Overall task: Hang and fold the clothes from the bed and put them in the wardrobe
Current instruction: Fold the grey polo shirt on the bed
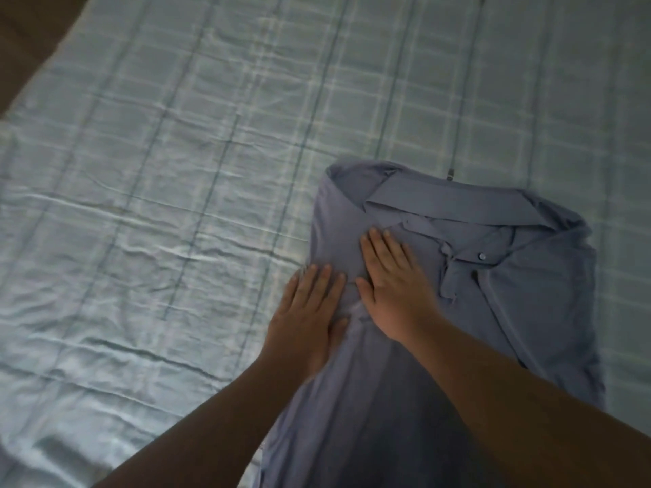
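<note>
A blue-grey collared shirt [528,294] lies front up on the bed, collar at the far end, sides folded inward into a long narrow strip running toward me. One button shows on its placket. My left hand [306,322] lies flat, palm down, on the shirt's left edge, half over the sheet. My right hand [391,287] presses flat on the shirt just left of the placket, fingers spread toward the collar. Neither hand grips the cloth.
The bed is covered by a pale blue-green checked sheet [158,206] with creases. A dark brown strip [24,26] beyond the bed's edge shows at the top left corner. A small dark tag [450,175] sticks out behind the collar.
</note>
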Motion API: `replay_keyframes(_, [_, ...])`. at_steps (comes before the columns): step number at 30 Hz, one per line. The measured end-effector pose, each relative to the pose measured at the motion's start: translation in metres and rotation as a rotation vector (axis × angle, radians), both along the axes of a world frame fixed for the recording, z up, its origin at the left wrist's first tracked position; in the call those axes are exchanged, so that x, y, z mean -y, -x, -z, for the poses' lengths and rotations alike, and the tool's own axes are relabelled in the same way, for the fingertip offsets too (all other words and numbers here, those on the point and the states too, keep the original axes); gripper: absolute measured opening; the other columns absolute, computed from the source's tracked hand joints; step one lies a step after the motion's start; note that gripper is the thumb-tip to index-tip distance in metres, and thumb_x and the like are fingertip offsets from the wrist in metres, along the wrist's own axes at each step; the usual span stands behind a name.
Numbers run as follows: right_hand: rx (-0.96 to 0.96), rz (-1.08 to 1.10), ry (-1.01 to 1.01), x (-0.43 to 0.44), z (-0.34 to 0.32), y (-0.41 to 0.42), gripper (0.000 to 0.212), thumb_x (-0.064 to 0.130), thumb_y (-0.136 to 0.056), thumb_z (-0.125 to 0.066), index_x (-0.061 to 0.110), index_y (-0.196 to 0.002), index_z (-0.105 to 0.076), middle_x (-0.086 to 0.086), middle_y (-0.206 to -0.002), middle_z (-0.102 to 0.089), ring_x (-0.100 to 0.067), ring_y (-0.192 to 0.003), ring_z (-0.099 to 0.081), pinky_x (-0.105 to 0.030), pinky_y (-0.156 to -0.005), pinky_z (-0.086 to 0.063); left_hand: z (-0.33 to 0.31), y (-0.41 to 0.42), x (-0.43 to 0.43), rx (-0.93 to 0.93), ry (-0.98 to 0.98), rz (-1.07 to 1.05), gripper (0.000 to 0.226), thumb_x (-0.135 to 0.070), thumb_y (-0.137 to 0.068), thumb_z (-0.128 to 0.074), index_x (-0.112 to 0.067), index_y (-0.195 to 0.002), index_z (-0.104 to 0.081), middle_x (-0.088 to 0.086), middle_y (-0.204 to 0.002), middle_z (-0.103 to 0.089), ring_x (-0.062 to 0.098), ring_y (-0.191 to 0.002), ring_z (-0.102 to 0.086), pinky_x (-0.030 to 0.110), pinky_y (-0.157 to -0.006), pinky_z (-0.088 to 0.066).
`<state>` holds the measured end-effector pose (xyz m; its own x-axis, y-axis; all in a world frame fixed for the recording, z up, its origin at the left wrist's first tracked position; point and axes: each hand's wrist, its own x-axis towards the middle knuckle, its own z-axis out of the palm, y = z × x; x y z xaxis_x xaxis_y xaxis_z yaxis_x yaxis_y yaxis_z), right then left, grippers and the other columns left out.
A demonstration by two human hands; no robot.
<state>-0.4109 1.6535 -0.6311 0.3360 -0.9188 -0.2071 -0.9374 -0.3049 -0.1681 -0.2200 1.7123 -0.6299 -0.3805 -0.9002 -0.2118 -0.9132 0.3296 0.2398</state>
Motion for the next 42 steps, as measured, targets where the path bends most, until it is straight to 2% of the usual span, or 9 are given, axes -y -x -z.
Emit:
replay_keyframes(5, [-0.028,0.000,0.021,-0.001,0.009,0.000,0.067,0.044,-0.101,-0.029,0.009,-0.157,-0.018,-0.009,-0.164,-0.016,-0.027,-0.152,-0.014,-0.048,-0.122,-0.015,0.003,0.004,-0.003,0.038,0.004,-0.029,0.064,-0.048,-0.102,-0.032,-0.017,-0.158,-0.021,0.010,-0.163,-0.023,0.029,-0.153,-0.011,0.052,-0.121,-0.017])
replay_keyframes(10, [0.044,0.030,0.045,-0.023,-0.014,0.008,0.060,0.035,-0.099,-0.035,0.007,-0.152,-0.034,-0.013,-0.157,-0.035,-0.030,-0.147,-0.028,-0.049,-0.120,-0.022,-0.014,0.004,-0.013,0.053,-0.016,-0.038,0.065,-0.047,-0.100,-0.037,-0.018,-0.157,-0.024,0.012,-0.162,-0.024,0.032,-0.152,-0.013,0.055,-0.121,-0.013])
replay_keyframes(20, [0.102,0.331,-0.114,-0.269,-0.056,0.070,0.057,0.025,-0.088,-0.043,0.005,-0.141,-0.048,-0.018,-0.146,-0.048,-0.036,-0.135,-0.042,-0.046,-0.114,-0.032,-0.054,-0.010,-0.169,0.002,-0.207,0.070,0.064,-0.034,-0.086,-0.041,-0.008,-0.144,-0.046,0.019,-0.152,-0.040,0.039,-0.146,-0.027,0.052,-0.117,-0.027])
replay_keyframes(24, [0.187,0.589,-0.058,-0.348,-0.061,0.099,0.046,0.017,-0.080,-0.048,0.006,-0.123,-0.061,-0.016,-0.127,-0.059,-0.036,-0.116,-0.053,-0.044,-0.103,-0.041,-0.046,-0.033,-0.239,-0.127,-0.239,-0.110,0.064,-0.032,-0.085,-0.044,-0.004,-0.141,-0.049,0.021,-0.148,-0.043,0.039,-0.146,-0.027,0.049,-0.118,-0.028])
replay_keyframes(28, [0.111,0.831,-0.007,-0.392,-0.065,0.139,0.051,0.018,-0.072,-0.051,0.012,-0.121,-0.059,-0.017,-0.125,-0.058,-0.041,-0.111,-0.053,-0.046,-0.096,-0.042,-0.058,-0.038,-0.295,-0.259,-0.258,-0.544,0.064,-0.009,-0.083,-0.059,-0.010,-0.145,-0.041,0.017,-0.150,-0.037,0.035,-0.139,-0.032,0.045,-0.116,-0.029])
replay_keyframes(30, [0.131,0.943,-0.059,-0.409,-0.067,0.157,0.059,0.016,-0.071,-0.052,0.010,-0.130,-0.053,-0.023,-0.132,-0.053,-0.044,-0.116,-0.050,-0.050,-0.100,-0.041,-0.065,-0.036,-0.311,-0.259,-0.281,-0.729,0.069,0.000,-0.079,-0.062,-0.014,-0.143,-0.040,0.012,-0.134,-0.047,0.032,-0.125,-0.041,0.045,-0.107,-0.035])
replay_keyframes(33, [0.158,1.019,-0.156,-0.427,-0.072,0.177,0.060,0.011,-0.076,-0.054,0.010,-0.135,-0.048,-0.023,-0.138,-0.048,-0.045,-0.120,-0.048,-0.051,-0.102,-0.041,-0.074,-0.034,-0.315,-0.260,-0.338,-0.928,0.050,-0.010,-0.083,-0.063,-0.015,-0.130,-0.047,0.009,-0.114,-0.058,0.030,-0.104,-0.054,0.044,-0.088,-0.047])
replay_keyframes(38, [0.155,1.181,-0.333,-0.439,-0.077,0.209,0.043,0.022,-0.083,-0.057,0.002,-0.122,-0.055,-0.031,-0.118,-0.058,-0.048,-0.109,-0.056,-0.048,-0.091,-0.046,-0.091,-0.027,-0.311,-0.187,-0.581,-1.038,0.009,-0.018,-0.088,-0.061,-0.012,-0.090,-0.055,0.010,-0.088,-0.060,0.025,-0.071,-0.055,0.030,-0.063,-0.043])
replay_keyframes(42, [0.272,1.181,-0.504,-0.446,-0.082,0.212,0.019,0.023,-0.091,-0.057,0.004,-0.092,-0.061,-0.024,-0.094,-0.065,-0.043,-0.094,-0.063,-0.038,-0.076,-0.044,-0.107,-0.032,-0.312,-0.399,-0.662,-1.147,0.014,-0.016,-0.091,-0.058,-0.004,-0.097,-0.061,0.013,-0.087,-0.061,0.022,-0.070,-0.054,0.028,-0.059,-0.043])
